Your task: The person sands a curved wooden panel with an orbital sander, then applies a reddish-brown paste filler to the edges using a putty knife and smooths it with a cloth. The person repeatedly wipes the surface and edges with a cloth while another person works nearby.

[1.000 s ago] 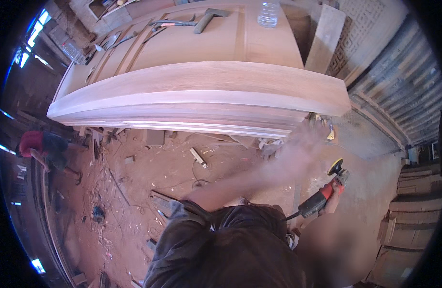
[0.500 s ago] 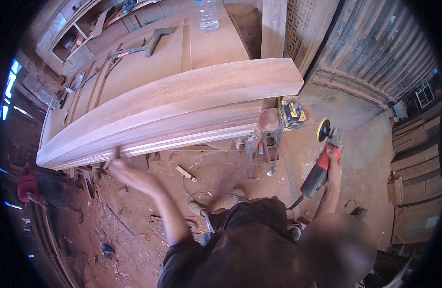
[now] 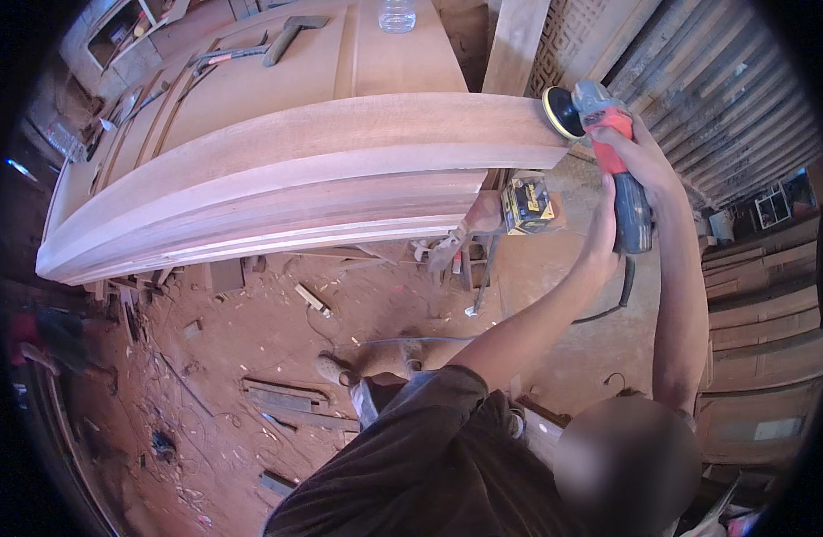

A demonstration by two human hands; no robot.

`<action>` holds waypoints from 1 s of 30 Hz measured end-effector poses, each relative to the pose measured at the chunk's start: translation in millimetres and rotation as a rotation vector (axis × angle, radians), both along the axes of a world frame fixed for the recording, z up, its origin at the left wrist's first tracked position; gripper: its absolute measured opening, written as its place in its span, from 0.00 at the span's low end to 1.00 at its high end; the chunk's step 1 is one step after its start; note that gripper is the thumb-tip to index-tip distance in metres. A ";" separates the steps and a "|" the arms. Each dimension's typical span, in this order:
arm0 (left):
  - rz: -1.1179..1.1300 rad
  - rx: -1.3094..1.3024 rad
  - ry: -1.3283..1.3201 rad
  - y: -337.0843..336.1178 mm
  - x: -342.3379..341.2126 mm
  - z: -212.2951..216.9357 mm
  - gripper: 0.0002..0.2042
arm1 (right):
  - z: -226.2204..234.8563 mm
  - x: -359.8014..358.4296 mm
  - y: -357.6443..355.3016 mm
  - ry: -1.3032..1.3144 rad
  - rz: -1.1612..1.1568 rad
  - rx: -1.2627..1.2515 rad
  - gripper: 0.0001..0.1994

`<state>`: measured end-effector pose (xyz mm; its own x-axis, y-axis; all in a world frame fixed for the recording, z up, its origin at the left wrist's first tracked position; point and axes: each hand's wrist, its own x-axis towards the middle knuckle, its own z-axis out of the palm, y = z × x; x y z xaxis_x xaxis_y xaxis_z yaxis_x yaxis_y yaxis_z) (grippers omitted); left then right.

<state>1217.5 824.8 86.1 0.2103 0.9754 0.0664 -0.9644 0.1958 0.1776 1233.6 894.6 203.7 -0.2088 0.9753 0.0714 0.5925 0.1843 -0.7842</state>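
The right hand (image 3: 649,161) is curled around the red body of a red-and-black handheld power sander with a round, yellow-edged pad (image 3: 619,148), while the left hand (image 3: 599,234) is pressed along its dark rear handle, finger closure partly hidden. The sander is at the right end edge of a long, curved, pale wooden board (image 3: 322,125); whether the pad touches it, I cannot tell. Just below that end sits a yellow-and-black box (image 3: 528,204). Dusty brown floor (image 3: 555,277) opens beneath the sander, its black cord (image 3: 623,295) crossing there; grey corrugated sheeting (image 3: 725,107) bounds the right.
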 end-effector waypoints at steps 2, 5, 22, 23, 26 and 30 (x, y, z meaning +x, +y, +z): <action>0.044 -0.074 -0.057 -4.1 -20.7 30.6 0.33 | 1.3 -5.3 18.9 -0.128 0.002 -0.011 0.37; 0.081 -0.135 -0.109 8.6 -22.9 35.4 0.32 | -0.2 -16.2 33.5 -0.249 0.017 -0.041 0.40; 0.245 -0.159 -0.194 -19.2 -57.6 67.2 0.29 | 8.3 -53.0 43.9 -0.471 0.107 -0.008 0.39; 0.245 -0.160 -0.192 -21.7 -63.8 67.8 0.29 | 10.1 -64.3 37.8 -0.455 0.126 0.007 0.37; 0.235 -0.127 -0.211 -22.5 -87.8 63.5 0.29 | 29.4 -104.4 11.4 -0.477 0.269 -0.085 0.42; 0.228 -0.042 -0.212 -23.8 -119.2 52.1 0.28 | 12.9 -127.6 32.0 -0.511 0.259 -0.125 0.40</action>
